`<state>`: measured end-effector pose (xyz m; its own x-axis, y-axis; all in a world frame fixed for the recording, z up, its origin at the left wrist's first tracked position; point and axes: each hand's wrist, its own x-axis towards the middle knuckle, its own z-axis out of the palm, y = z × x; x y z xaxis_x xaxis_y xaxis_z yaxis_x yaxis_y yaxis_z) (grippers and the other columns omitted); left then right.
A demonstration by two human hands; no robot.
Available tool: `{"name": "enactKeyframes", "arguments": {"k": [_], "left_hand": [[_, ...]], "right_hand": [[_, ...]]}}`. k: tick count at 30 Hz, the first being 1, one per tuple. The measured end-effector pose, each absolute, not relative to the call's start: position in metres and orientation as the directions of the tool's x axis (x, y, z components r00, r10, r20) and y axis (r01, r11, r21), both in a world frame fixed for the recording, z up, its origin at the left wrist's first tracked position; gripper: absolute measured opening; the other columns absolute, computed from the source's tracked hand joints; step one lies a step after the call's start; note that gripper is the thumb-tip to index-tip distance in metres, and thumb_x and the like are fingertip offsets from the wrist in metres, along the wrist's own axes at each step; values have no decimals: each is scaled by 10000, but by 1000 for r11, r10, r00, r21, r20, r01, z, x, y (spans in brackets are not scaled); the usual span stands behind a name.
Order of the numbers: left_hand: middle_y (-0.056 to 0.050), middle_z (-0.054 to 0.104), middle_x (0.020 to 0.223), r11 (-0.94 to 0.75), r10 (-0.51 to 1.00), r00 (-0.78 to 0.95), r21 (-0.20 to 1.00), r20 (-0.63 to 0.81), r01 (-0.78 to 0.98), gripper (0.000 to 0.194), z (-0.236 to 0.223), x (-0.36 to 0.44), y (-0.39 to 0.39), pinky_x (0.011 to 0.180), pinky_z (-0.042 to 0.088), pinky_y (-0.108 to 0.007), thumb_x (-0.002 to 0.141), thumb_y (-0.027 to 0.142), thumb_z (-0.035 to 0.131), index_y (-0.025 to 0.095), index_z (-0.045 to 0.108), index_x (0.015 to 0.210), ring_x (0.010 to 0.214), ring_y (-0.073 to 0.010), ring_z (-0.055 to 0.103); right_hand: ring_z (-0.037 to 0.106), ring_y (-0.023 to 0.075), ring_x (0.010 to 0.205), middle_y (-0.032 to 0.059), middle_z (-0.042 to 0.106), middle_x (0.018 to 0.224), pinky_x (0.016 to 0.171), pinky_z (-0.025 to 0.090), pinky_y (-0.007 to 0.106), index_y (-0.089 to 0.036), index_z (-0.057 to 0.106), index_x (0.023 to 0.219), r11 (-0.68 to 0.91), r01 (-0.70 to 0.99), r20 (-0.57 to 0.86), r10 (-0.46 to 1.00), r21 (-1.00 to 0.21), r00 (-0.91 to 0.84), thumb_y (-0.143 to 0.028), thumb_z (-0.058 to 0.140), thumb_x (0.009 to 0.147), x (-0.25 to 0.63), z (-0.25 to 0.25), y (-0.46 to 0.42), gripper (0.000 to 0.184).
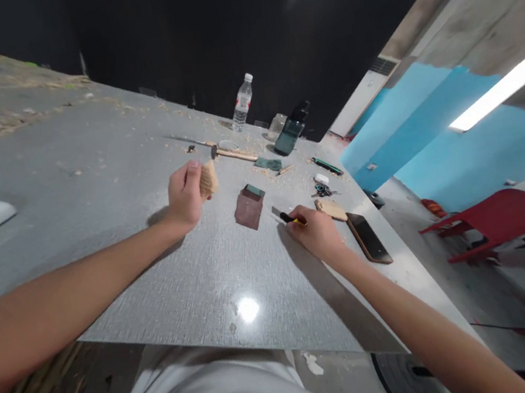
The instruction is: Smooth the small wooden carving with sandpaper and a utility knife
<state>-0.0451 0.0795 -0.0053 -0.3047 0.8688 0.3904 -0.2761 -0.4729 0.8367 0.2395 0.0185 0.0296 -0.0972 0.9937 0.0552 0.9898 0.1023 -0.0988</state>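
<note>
My left hand [185, 195] is closed around a small piece of pale wood [207, 180], held just above the grey tabletop [196, 282]. My right hand [316, 231] grips a utility knife [287, 217] with a black and yellow handle, its blade pointing left and away from me. Between the two hands lies a reddish-brown sheet of sandpaper [248, 211], with a small dark green piece [255, 190] on its far edge. Just beyond my right hand rests a flat wooden piece [330, 209].
A phone [369, 238] lies near the right edge. Farther back are a long thin blade tool with a wooden handle [237, 154], a green pen-like tool [327, 166], keys [323, 190], a water bottle [242, 102] and a dark bottle [292, 129]. Wood shavings are scattered about. A red chair [500, 219] stands right.
</note>
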Motion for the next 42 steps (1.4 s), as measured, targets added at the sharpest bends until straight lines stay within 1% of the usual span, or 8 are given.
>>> {"name": "enactKeyframes", "arguments": {"k": [4, 9, 21, 25, 28, 32, 38, 42], "left_hand": [[26, 477, 570, -491, 860, -302, 827, 411, -273, 552, -7, -46, 82, 373, 415, -198, 932, 668, 693, 226, 511, 657, 474, -105, 478], [34, 454, 573, -496, 857, -305, 826, 416, -267, 571, -7, -46, 82, 376, 412, -198, 921, 694, 691, 231, 499, 649, 475, -101, 462], [32, 441, 600, -486, 866, -257, 842, 428, -234, 623, -8, -46, 78, 386, 437, -200, 897, 768, 673, 230, 477, 652, 500, -105, 473], [23, 461, 614, -457, 881, -257, 856, 397, -243, 607, -8, -46, 77, 394, 443, -193, 897, 753, 680, 227, 488, 663, 518, -105, 477], [22, 460, 626, -418, 900, -249, 870, 358, -260, 593, -7, -45, 74, 402, 455, -190, 888, 734, 700, 225, 493, 664, 530, -103, 470], [21, 459, 616, -366, 921, -247, 886, 301, -284, 582, -7, -44, 70, 383, 446, -188, 860, 718, 745, 221, 516, 660, 516, -103, 468], [10, 490, 607, -304, 937, -259, 911, 234, -278, 461, -7, -46, 67, 374, 442, -197, 926, 565, 735, 217, 571, 672, 501, -113, 496], [7, 492, 600, -326, 923, -282, 922, 262, -210, 413, -2, -49, 62, 376, 398, -221, 1042, 466, 594, 224, 590, 707, 487, -118, 481]], "right_hand": [[741, 224, 1050, 61, 819, 1148, 876, 493, 304, -248, 763, 1193, 319, 929, 14, 946, -186, -323, -162, 616, 983, 191, 26, -33, 271], [702, 231, 962, 75, 789, 1034, 736, 414, 318, -207, 718, 1126, 582, 799, -20, 806, -148, -591, -133, 570, 1002, 138, 21, -66, 207], [699, 241, 915, 100, 776, 1052, 704, 412, 313, -206, 691, 1133, 448, 888, 53, 894, -99, -445, -137, 609, 957, 178, 7, -31, 206], [726, 249, 1013, 109, 792, 1124, 831, 496, 320, -211, 699, 1156, 364, 923, 171, 924, -122, -342, -222, 601, 987, 206, 8, -7, 196], [709, 307, 1120, 189, 769, 1222, 895, 500, 373, -166, 682, 1222, 230, 967, 255, 947, -110, -196, -272, 513, 1034, 230, 18, 35, 274], [721, 317, 905, 173, 799, 1024, 739, 454, 347, -160, 715, 1159, 85, 990, 196, 979, -111, -62, -216, 639, 913, 242, 27, 95, 263], [696, 235, 856, 86, 794, 960, 719, 409, 301, -192, 738, 1084, 221, 954, 71, 975, -203, -210, -166, 684, 867, 190, 15, 139, 225], [674, 188, 843, 30, 762, 924, 746, 441, 286, -192, 713, 1058, 387, 834, 88, 919, -394, -384, -219, 705, 888, 144, 13, 145, 172]]}}
